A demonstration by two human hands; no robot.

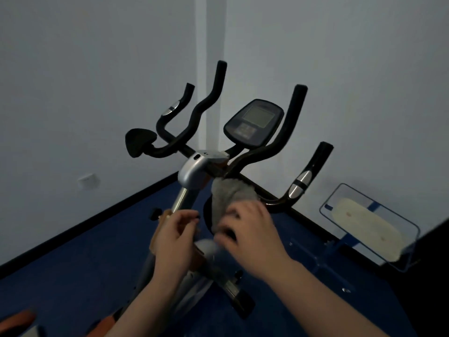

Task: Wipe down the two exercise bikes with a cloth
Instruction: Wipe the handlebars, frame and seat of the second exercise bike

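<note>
I pressed my right hand point(245, 229), gripping the crumpled grey cloth point(228, 193), just below the black handlebar point(257, 154) of the silver-framed exercise bike point(194, 171), its stem rising away, while my left hand point(175, 229) pinched something unclear beside it.

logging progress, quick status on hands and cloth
Right hand grips grey cloth against the bike below the handlebars. Left hand curled on the frame post. Nothing in the way.

Both forearms are bare, the left hand point(173, 235) and right hand point(252, 237) ungloved.
</note>
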